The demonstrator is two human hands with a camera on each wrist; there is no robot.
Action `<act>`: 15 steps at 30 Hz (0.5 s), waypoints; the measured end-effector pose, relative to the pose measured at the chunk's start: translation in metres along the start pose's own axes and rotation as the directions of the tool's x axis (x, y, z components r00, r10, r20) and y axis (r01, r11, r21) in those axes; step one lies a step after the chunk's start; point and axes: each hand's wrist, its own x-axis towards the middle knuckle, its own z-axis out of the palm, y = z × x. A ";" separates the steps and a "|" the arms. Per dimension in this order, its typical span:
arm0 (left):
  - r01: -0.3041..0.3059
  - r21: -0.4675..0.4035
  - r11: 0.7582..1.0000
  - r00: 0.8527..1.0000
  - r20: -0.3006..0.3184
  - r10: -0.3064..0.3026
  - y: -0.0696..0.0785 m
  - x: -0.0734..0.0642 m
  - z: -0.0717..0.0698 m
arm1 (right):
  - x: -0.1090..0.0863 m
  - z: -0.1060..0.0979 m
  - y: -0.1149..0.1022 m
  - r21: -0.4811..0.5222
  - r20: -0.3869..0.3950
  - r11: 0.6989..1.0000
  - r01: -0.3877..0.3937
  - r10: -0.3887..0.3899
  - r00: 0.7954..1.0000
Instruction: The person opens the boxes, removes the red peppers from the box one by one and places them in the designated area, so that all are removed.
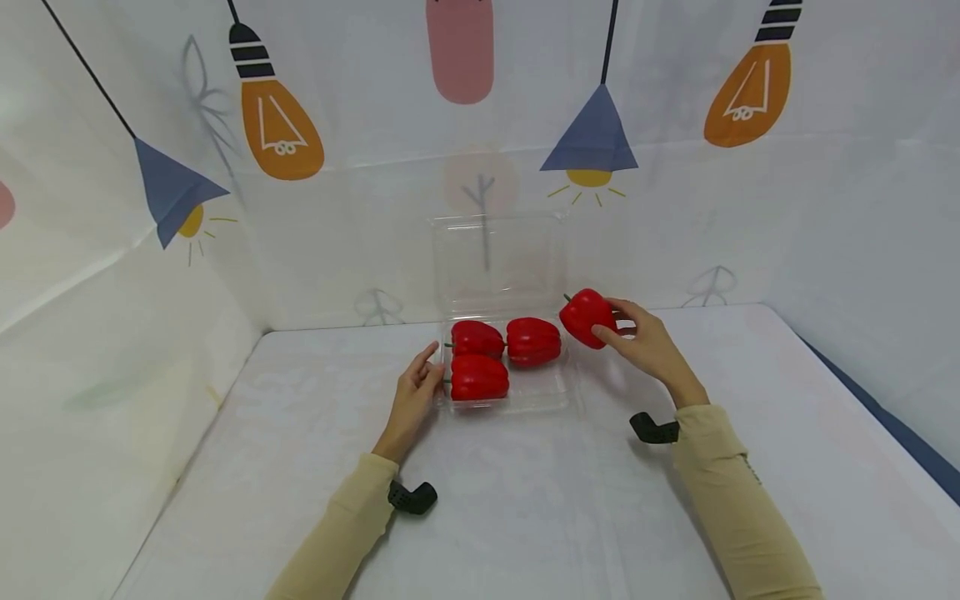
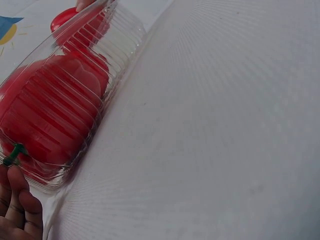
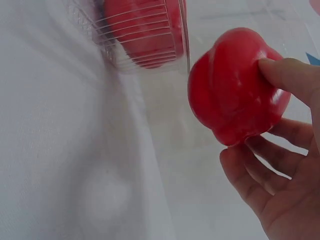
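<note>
My right hand (image 1: 647, 343) grips a red bell pepper (image 1: 587, 317) between thumb and fingers, raised beside the right rim of a clear plastic clamshell box (image 1: 542, 398). In the right wrist view the same pepper (image 3: 235, 87) shows its lobed bottom, apart from the box's ribbed wall. Inside the box lie three red bell peppers: one at back left (image 1: 477, 339), one at front left (image 1: 478, 377) and one at back right (image 1: 533, 342). My left hand (image 1: 414, 398) touches the box's left side, fingers fairly straight; in the left wrist view its fingertips (image 2: 19, 180) meet the wall near a green stem.
The box's transparent lid (image 1: 498, 262) stands upright at the back, against a white cloth backdrop (image 1: 360, 225) printed with lamps and bulbs. A white cloth covers the table (image 1: 525, 508). A black wrist mount (image 1: 412, 497) sticks out from each sleeve.
</note>
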 end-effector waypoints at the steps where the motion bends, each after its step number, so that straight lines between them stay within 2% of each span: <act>1: -0.002 -0.007 1.000 1.000 0.001 0.002 -0.001 0.001 0.000 | 0.000 0.000 0.000 -0.002 -0.004 1.000 -0.010 0.010 1.000; 5: -0.007 -0.036 0.999 1.000 -0.003 0.007 -0.013 0.005 -0.001 | 0.001 0.001 0.002 0.004 -0.021 1.000 -0.029 0.029 0.999; 9: -0.023 -0.024 0.999 0.999 -0.025 0.022 -0.028 0.011 0.000 | 0.001 0.001 0.006 0.017 -0.028 0.999 -0.044 0.044 0.999; 15: -0.061 0.004 0.998 0.997 -0.040 0.061 -0.033 0.012 0.000 | 0.003 0.001 0.013 0.019 -0.031 0.998 -0.067 0.068 0.997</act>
